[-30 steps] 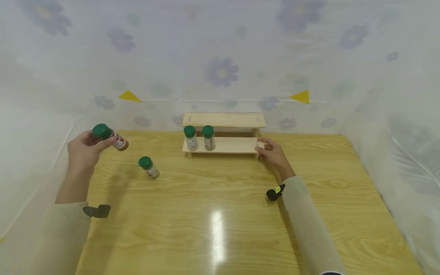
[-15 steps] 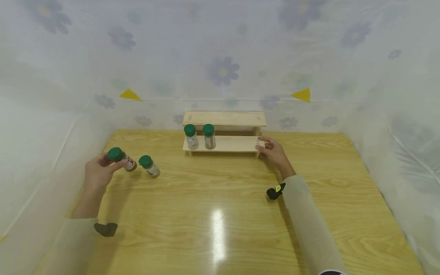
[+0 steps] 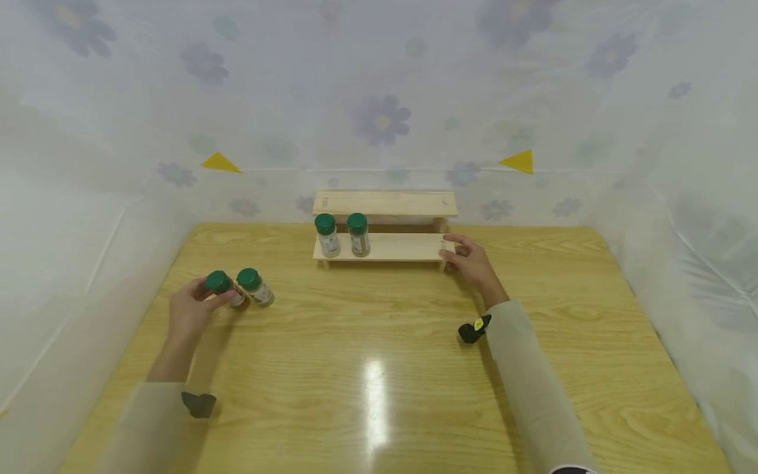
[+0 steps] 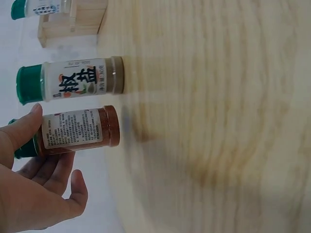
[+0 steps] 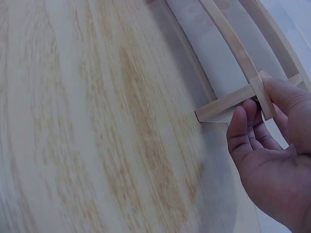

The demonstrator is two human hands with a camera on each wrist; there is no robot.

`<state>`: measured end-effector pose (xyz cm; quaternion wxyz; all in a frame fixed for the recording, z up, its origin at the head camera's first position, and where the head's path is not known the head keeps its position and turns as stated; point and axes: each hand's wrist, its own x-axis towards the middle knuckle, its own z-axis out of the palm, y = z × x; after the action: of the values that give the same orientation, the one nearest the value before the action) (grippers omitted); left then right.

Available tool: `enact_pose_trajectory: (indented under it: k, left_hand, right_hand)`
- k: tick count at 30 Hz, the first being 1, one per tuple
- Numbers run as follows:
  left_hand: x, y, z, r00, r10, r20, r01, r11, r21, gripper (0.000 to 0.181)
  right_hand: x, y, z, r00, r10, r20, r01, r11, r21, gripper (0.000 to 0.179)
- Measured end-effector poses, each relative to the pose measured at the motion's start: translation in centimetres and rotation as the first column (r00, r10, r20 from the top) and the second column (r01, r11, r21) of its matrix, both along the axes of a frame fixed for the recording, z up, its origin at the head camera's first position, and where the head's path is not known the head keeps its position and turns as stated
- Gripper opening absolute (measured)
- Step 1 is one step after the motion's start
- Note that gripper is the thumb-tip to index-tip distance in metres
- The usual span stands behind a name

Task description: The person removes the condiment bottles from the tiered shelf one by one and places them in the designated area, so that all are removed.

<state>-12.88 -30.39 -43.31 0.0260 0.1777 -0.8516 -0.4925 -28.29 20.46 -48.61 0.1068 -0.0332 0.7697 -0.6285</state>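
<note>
Red jar lowered beside tan jar, left hand gripping; right hand pinches rack.

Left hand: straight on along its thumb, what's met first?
Its held red-brown bottle would probably meet the green-capped bottle standing just beyond; the gap looks narrow, though depth is unclear.
</note>
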Motion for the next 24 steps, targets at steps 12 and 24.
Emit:
enact_pose_trajectory:
  k: [12,24]
  left_hand:
    - [-0.9,0.5,-0.8,1.000,-0.027,0.001,0.027,1.000,0.001,0.065]
    - [-0.7,0.3,-0.3,0.998,-0.065,0.028,0.064,0.998,0.018,0.074]
  right_hand:
    - [1.3,-0.6,2.7,0.998,0.012,0.055,-0.010,1.000,-0.022,0.051]
    - [1.3,-0.6,2.6,0.999,0.022,0.048,-0.020,0.999,-0.037,0.052]
